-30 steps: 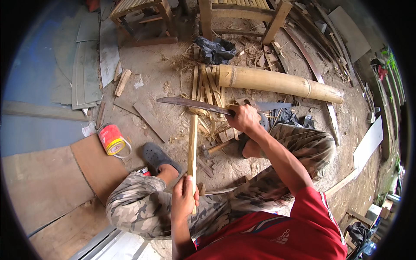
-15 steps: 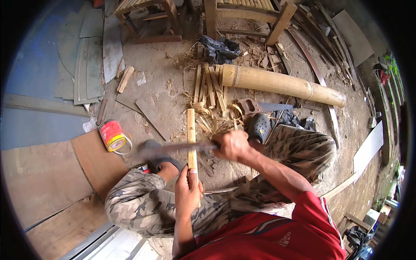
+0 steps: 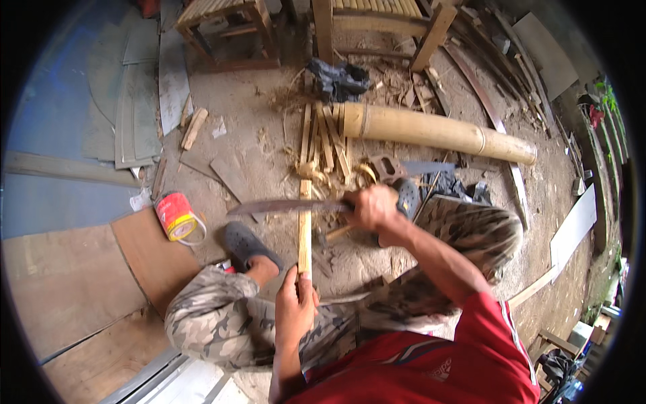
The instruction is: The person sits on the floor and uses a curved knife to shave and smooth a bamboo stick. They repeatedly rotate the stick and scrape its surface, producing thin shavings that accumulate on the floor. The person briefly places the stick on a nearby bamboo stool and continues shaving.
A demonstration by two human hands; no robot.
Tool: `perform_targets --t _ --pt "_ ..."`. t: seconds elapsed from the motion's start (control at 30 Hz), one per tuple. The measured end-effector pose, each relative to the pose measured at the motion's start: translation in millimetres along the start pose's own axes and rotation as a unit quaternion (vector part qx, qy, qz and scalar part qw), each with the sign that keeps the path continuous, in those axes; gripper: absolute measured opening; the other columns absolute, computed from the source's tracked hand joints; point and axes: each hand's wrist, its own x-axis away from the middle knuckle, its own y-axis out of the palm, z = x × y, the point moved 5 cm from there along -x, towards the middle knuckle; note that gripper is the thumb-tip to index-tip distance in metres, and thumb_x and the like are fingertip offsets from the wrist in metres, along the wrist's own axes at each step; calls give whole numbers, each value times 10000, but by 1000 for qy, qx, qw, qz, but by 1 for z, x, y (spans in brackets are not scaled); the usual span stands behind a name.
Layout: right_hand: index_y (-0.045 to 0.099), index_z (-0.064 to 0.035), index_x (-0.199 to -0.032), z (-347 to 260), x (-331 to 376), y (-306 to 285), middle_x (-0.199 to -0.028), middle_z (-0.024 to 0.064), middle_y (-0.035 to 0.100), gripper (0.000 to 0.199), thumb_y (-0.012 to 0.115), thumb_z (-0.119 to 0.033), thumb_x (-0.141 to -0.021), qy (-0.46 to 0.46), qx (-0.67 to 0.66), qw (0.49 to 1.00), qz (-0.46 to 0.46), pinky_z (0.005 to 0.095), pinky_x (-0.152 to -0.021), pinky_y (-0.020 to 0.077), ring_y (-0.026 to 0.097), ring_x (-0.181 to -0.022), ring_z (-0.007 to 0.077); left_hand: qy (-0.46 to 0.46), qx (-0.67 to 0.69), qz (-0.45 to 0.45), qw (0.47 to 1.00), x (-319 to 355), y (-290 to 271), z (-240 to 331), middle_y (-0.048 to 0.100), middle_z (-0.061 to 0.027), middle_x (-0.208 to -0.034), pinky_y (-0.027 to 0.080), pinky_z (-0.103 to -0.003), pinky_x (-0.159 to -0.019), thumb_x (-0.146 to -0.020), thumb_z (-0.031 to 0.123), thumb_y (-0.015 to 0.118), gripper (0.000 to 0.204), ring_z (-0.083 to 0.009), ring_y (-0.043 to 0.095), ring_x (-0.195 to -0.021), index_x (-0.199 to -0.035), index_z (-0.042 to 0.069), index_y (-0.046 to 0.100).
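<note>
Closed around the near end of a pale bamboo strip [image 3: 305, 242] is my left hand [image 3: 296, 303], with the thumb along the strip. The strip points away from me over the ground between my legs. My right hand [image 3: 373, 207] grips the handle of a machete [image 3: 286, 207]. Its long dark blade points left and lies across the strip's far part; whether it touches the strip I cannot tell. Beyond the strip's far end are curled shavings [image 3: 313, 172] and several cut bamboo strips [image 3: 328, 138].
A thick bamboo pole [image 3: 424, 128] lies beyond my right foot, near a handsaw [image 3: 424, 167] and black plastic bags [image 3: 338, 79]. A red and yellow can [image 3: 176, 215] stands left of my left shoe [image 3: 247, 244]. Wooden furniture [image 3: 377, 30] stands at the back.
The machete has moved away from me along the strip, its blade less blurred now. My left hand and the strip have shifted slightly right and nearer to me.
</note>
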Motion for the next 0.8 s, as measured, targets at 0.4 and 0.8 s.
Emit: perform_targets --t 0.4,0.8 --pt "672 -147 -768 -16 1 -7 -618 46 640 193 623 -314 -852 -84 14 994 69 392 -432 465 562 -460 213 -4 40 -12 999 3 -7 -7 520 -8 -614 409 -240 -444 -1047 208 463 238 -76 486 -477 -1180 25 536" --pt "656 -134 -789 -67 30 2 -649 23 670 120 648 -250 -757 -109 -28 994 -3 404 -456 493 584 -456 201 52 37 27 998 -10 -11 5 569 -26 -653 411 -244 -450 -1045 184 461 234 -85 505 -487 -1186 6 518"
